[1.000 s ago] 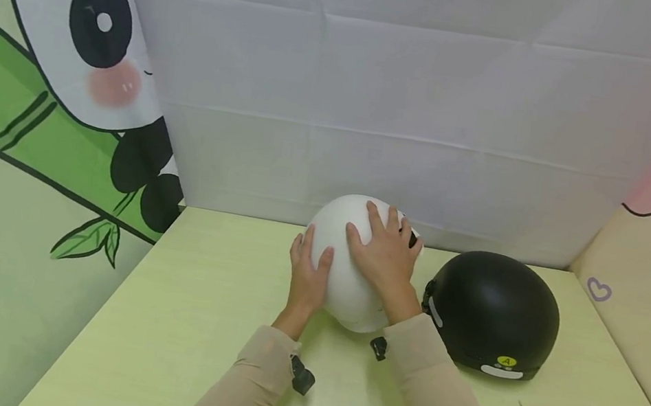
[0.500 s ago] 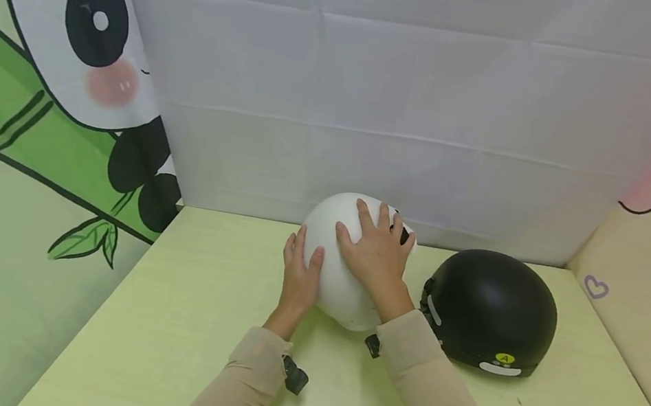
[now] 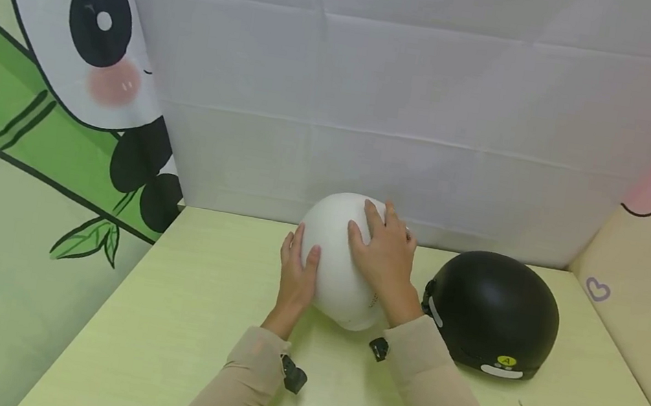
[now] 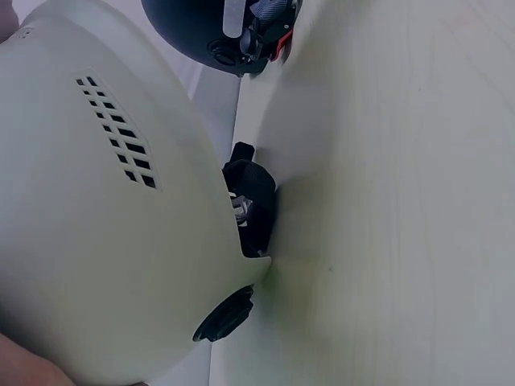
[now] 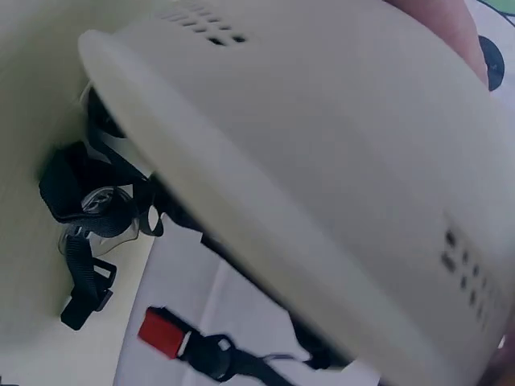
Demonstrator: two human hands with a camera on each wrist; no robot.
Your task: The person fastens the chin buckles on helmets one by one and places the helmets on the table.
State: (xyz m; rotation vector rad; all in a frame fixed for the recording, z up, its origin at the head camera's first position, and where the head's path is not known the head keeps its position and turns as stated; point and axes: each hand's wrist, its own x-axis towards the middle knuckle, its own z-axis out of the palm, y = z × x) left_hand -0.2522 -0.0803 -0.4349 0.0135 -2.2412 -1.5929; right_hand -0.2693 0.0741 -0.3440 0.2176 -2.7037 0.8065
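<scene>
A white helmet (image 3: 333,270) is held between two bare hands at the middle of the far edge of a pale yellow table (image 3: 194,295). Its left side is gripped by the left hand (image 3: 296,275), the thumb set well apart from the fingers; its upper right is clasped by the right hand (image 3: 385,256), the fingers spread wide and curved over the dome. The shell is tilted; whether it touches the table cannot be told. Small vent holes (image 4: 126,133) are seen in its side from the left wrist, and a red buckle (image 5: 161,332) is shown past its rim from the right. A black helmet (image 3: 494,310), marked with a yellow label (image 3: 506,361) bearing the letter A, is set just beside it, toward the table's right edge. The far edge is backed by a creased white sheet (image 3: 377,99).
</scene>
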